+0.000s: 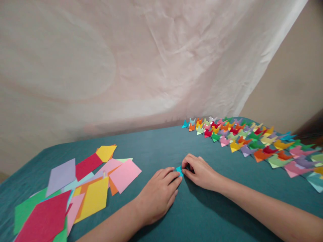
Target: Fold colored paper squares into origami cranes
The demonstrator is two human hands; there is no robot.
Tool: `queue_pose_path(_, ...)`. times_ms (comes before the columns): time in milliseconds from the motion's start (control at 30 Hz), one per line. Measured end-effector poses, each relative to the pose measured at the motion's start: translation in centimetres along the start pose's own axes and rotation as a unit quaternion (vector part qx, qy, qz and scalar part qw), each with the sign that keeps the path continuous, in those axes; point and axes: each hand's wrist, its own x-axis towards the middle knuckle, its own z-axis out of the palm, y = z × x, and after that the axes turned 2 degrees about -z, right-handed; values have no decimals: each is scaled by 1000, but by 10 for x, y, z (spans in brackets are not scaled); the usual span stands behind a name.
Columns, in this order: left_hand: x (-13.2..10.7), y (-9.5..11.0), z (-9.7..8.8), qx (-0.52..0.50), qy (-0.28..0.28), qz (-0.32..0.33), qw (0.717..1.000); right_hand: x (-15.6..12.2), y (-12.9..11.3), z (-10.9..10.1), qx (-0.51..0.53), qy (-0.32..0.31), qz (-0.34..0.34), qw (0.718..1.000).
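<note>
A small piece of folded blue paper (179,170) lies on the cloth between my two hands. My left hand (161,191) rests palm down, its fingers stretched out and the fingertips at the paper's near left edge. From the other side, my right hand (198,170) pinches the paper's right edge between thumb and curled index finger. Fingers cover much of the paper, so its full shape is hidden.
Loose coloured paper squares, among them a red sheet (44,218) and a pink sheet (125,175), overlap at the left. Several rows of folded paper birds (236,145) stand at the right on the teal tablecloth (151,148). A pale hanging cloth (138,67) closes off the back.
</note>
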Motion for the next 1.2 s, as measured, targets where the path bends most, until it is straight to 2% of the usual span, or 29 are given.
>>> queue_pose_path(600, 0, -5, -3, -17, -9, 8, 1000, -1, -2, -2, 4, 2, -8, 1000)
queue_pose_path(767, -2, -9, -5, -69, -9, 4, 998, 0, -2, -2, 5, 0, -8, 1000)
queue_pose_path(967, -2, -13, -3, -144, 23, -10, 989, 0, -2, -4, 4, -4, -9, 1000)
queue_pose_path(1200, 0, -15, -2, -118, 17, 1, 993, 0, -2, -4, 1, -3, -8, 1000)
